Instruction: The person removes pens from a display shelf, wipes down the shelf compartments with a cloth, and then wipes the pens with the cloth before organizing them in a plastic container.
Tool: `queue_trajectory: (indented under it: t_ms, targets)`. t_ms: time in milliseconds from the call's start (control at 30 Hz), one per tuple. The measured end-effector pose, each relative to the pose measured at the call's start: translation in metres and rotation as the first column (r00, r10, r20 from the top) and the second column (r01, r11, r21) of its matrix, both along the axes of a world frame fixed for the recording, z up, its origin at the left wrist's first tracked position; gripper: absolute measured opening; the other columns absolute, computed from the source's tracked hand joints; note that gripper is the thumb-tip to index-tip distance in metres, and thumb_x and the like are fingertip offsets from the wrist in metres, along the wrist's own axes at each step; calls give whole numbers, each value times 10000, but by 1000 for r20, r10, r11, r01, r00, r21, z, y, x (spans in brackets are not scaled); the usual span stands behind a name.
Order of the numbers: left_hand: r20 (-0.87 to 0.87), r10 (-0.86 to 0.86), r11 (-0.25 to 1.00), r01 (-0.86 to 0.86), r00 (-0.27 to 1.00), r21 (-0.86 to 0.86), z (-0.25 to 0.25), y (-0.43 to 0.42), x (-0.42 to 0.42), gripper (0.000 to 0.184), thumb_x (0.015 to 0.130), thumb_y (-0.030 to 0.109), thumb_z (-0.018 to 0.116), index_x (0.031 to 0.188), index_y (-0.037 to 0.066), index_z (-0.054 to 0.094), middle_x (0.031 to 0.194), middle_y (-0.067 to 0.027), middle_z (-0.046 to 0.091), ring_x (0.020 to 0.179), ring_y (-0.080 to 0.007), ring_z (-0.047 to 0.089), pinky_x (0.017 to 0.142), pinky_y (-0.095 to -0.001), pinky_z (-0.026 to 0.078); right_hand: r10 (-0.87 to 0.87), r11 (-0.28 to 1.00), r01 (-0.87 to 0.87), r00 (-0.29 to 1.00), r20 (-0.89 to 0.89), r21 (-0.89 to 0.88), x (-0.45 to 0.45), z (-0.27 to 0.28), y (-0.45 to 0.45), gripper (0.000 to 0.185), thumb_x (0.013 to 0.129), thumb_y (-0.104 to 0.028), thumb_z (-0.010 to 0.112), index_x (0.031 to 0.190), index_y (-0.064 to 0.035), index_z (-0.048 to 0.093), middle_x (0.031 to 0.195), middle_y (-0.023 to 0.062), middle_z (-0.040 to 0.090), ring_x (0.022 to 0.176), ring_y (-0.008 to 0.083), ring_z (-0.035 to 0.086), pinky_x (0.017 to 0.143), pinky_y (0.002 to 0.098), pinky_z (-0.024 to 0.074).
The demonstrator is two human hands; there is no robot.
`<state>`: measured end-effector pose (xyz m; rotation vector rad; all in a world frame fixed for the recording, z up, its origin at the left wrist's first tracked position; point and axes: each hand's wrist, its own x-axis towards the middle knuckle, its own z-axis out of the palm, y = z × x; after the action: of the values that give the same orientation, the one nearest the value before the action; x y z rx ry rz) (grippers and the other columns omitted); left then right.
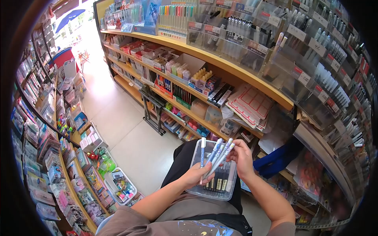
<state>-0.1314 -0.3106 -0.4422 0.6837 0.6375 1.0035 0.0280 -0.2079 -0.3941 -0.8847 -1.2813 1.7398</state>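
Note:
Several slim pens [217,151] with white, blue and purple patterned barrels are fanned out in my left hand [195,175], whose fingers wrap round their lower ends. One pen with a white cap stands apart at the left of the fan. My right hand [242,159] is at the upper ends of the rightmost pens, its fingers bent against their tips. Beneath both hands a clear plastic box [193,190] rests on my lap. Dark pens or packs with pale labels [218,185] lie inside it.
Wooden shelves [165,40] with boxed stationery curve across the front. Clear pen racks [275,59] with price tags rise at the right. At the left are display shelves [71,173] of packaged goods and a white bin [118,187] of small items. A folded black stand [151,106] stands on the floor.

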Motion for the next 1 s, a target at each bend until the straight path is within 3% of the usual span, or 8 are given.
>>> queue_trajectory:
  t_ms: [67, 167, 300, 600, 733, 833, 933, 1000]
  targets:
    - [-34, 6, 1000, -5, 999, 12, -1, 1, 1, 495, 941, 442, 362, 1238, 50, 422, 647, 4, 427, 461, -58, 350, 408, -182, 281, 29, 996, -36, 995, 98, 76, -4, 3, -5, 161, 887, -141, 426, 991, -43, 501, 852, 54, 573, 700, 109, 566, 600, 243, 479]
    - [-43, 15, 1000, -14, 999, 25, 0, 2, 3, 481, 943, 437, 363, 1222, 51, 429, 641, 6, 429, 462, -58, 359, 406, -181, 288, 81, 988, -95, 990, 114, 125, -3, 2, -6, 206, 863, -158, 510, 1014, -19, 511, 850, 47, 559, 701, 90, 537, 584, 224, 466]
    - [-118, 23, 1000, -20, 993, 22, -2, 2, 3, 450, 944, 427, 371, 1193, 59, 443, 638, 9, 435, 471, -56, 382, 406, -179, 298, 174, 973, -183, 982, 73, 144, 3, 4, -5, 251, 857, -205, 503, 1035, -30, 478, 879, 44, 562, 735, 112, 560, 630, 233, 467]
    - [-223, 7, 999, 2, 975, 40, -10, 3, 5, 449, 903, 497, 427, 965, 59, 504, 655, 1, 446, 514, -64, 418, 432, -184, 336, 94, 992, -103, 988, 124, 76, 0, 7, -12, 295, 751, -64, 659, 1008, -40, 515, 839, 28, 575, 678, 84, 529, 576, 218, 434]
    - [-206, -51, 998, 57, 977, 20, -18, 4, 4, 447, 902, 488, 435, 948, 49, 507, 677, -19, 490, 536, -78, 471, 444, -191, 384, 61, 994, -70, 993, 105, 80, 3, 3, -13, 249, 759, -86, 655, 978, -45, 544, 803, 16, 583, 645, 74, 514, 555, 213, 420]
    - [-220, 10, 998, 4, 975, 65, -12, 2, 9, 464, 925, 465, 395, 790, 42, 529, 603, -18, 517, 455, -78, 478, 417, -188, 383, 58, 995, -65, 994, 97, 80, 6, 2, -13, 249, 756, -89, 657, 977, -50, 548, 799, 13, 582, 646, 73, 511, 553, 214, 419]
    - [-212, 24, 996, -5, 977, 90, -3, 1, 10, 457, 931, 453, 390, 807, 38, 535, 593, -18, 520, 457, -79, 482, 418, -192, 388, 40, 996, -46, 996, 75, 78, 6, 3, -13, 246, 760, -94, 660, 972, -52, 543, 788, 8, 572, 645, 73, 510, 551, 212, 418]
    - [-200, -48, 995, 64, 979, 71, -11, 4, 4, 442, 908, 472, 430, 922, 37, 508, 691, -36, 550, 506, -80, 494, 434, -197, 398, 21, 996, -25, 999, 46, 83, 5, 2, -13, 234, 770, -102, 665, 957, -50, 534, 767, 1, 555, 632, 70, 503, 546, 206, 415]
